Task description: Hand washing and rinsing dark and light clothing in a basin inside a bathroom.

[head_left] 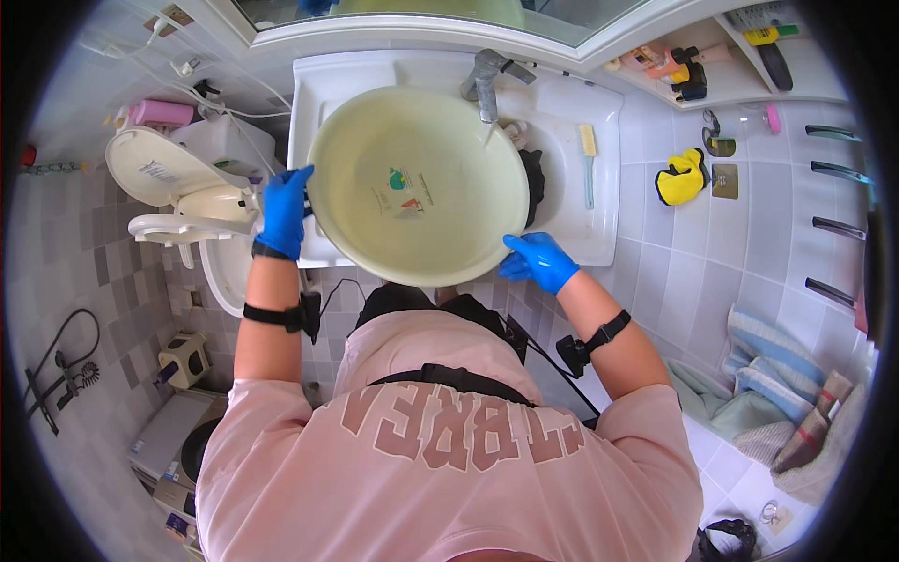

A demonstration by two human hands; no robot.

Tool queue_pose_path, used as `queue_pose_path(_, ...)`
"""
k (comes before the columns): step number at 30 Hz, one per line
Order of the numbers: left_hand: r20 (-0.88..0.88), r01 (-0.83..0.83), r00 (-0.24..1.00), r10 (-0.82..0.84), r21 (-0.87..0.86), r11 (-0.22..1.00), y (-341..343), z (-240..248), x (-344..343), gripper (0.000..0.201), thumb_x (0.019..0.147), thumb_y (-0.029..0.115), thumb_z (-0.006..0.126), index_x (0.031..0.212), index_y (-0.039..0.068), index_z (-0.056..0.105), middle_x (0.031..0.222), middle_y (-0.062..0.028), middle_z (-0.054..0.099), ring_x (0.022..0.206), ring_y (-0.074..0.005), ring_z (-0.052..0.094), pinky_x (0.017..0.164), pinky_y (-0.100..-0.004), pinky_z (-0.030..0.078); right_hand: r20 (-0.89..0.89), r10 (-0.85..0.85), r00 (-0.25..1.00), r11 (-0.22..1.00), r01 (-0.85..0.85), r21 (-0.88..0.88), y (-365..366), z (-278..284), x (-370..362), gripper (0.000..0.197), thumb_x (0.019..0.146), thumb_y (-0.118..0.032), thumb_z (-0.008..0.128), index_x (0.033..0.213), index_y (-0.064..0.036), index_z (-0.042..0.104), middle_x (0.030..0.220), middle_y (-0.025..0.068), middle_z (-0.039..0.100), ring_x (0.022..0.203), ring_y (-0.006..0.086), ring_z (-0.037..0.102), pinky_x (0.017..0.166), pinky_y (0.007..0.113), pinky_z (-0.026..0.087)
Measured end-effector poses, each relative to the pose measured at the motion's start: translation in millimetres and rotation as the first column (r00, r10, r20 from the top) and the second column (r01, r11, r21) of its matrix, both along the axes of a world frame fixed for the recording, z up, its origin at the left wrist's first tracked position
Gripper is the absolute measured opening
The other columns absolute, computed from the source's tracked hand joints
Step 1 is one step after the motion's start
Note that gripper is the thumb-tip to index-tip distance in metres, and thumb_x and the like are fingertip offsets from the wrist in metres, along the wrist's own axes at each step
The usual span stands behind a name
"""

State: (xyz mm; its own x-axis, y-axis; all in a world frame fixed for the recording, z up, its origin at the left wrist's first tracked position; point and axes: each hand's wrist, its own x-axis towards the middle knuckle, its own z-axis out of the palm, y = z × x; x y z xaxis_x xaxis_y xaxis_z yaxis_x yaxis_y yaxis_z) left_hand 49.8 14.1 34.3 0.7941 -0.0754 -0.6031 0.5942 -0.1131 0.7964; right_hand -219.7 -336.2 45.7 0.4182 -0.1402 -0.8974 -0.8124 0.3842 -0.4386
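Gripping rim of basin [421, 248] with left hand [285, 214] at left edge, right hand [540, 262] at near right edge. Round, no long axis; ahead, between hands, touching both. Over left part of sink [564, 192]; resting or held, cannot tell. Near faucet [483, 84], with brush [589, 173] off right.

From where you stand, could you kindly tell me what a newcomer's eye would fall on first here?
Probably the large, round, pale yellow basin over the white sink, at top centre. Next come the left hand, gloved in bright blue and gripping its left rim, and the right hand, likewise gloved, gripping its lower right rim. A bright yellow item on the pale tiled wall at right might follow.
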Motion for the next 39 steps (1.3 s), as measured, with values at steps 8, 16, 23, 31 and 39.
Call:
queue_pose_path(8, -0.095, 0.019, 0.995, -0.031, -0.122, 0.992, -10.4, 20.6, -98.7, 0.032, 0.094, 0.02, 0.065, 0.117, -0.003, 0.061, 0.101, -0.0118, 0.07, 0.084, -0.0202, 0.071, 0.07, -0.0336, 0.06, 0.368, 0.118, 0.922, 0.896, 0.061, -0.44, -74.0, -106.2, 46.8, 0.036, 0.093, -0.027, 0.068, 0.109, 0.005, 0.068, 0.098, 0.0121, 0.072, 0.086, 0.0214, 0.066, 0.079, 0.035, 0.052)
queue_pose_path(16, 0.06, -0.003, 0.998, 0.018, -0.245, 0.97, 2.8, -51.4, 2.8, 0.033, 0.095, 0.02, 0.066, 0.113, -0.007, 0.063, 0.097, -0.0101, 0.071, 0.079, -0.017, 0.068, 0.072, -0.0291, 0.054, 0.153, 0.011, 0.988, 0.997, -0.023, 0.073, -42.9, -46.1, -2.2, 0.041, 0.093, -0.028, 0.07, 0.122, 0.0001, 0.064, 0.105, 0.0143, 0.072, 0.087, 0.0271, 0.071, 0.079, 0.043, 0.059)
queue_pose_path(23, 0.036, 0.096, 0.995, -0.095, -0.028, 0.995, 7.4, -3.6, -49.5, 0.038, 0.091, 0.025, 0.073, 0.115, -0.003, 0.061, 0.098, -0.0085, 0.068, 0.079, -0.017, 0.067, 0.068, -0.0292, 0.055, 0.093, -0.006, 0.996, 1.0, 0.008, -0.017, -34.9, -49.2, 2.4, 0.047, 0.096, -0.041, 0.066, 0.126, -0.0047, 0.063, 0.113, 0.0132, 0.069, 0.098, 0.023, 0.067, 0.086, 0.038, 0.056)
queue_pose_path(31, 0.108, 0.086, 0.991, -0.073, -0.118, 0.989, -19.0, 1.5, -84.8, 0.028, 0.099, 0.02, 0.062, 0.11, -0.006, 0.063, 0.095, -0.0097, 0.07, 0.079, -0.0145, 0.067, 0.067, -0.0286, 0.055, 0.292, -0.023, 0.956, 0.942, 0.118, -0.314, -77.5, -122.2, 46.6, 0.041, 0.092, -0.028, 0.069, 0.114, 0.0064, 0.065, 0.103, 0.0137, 0.071, 0.087, 0.0226, 0.067, 0.08, 0.035, 0.054)
queue_pose_path(39, -0.138, -0.167, 0.985, 0.107, -0.564, 0.809, 21.0, -34.4, 11.8, 0.029, 0.1, 0.031, 0.059, 0.108, 0.003, 0.065, 0.101, -0.0078, 0.07, 0.093, -0.0177, 0.067, 0.087, -0.0321, 0.052, 0.032, -0.055, 0.998, 0.985, 0.049, 0.167, 16.0, 14.9, -3.1, 0.044, 0.09, -0.046, 0.071, 0.099, -0.0022, 0.067, 0.08, 0.0118, 0.07, 0.064, 0.0201, 0.069, 0.058, 0.032, 0.056)
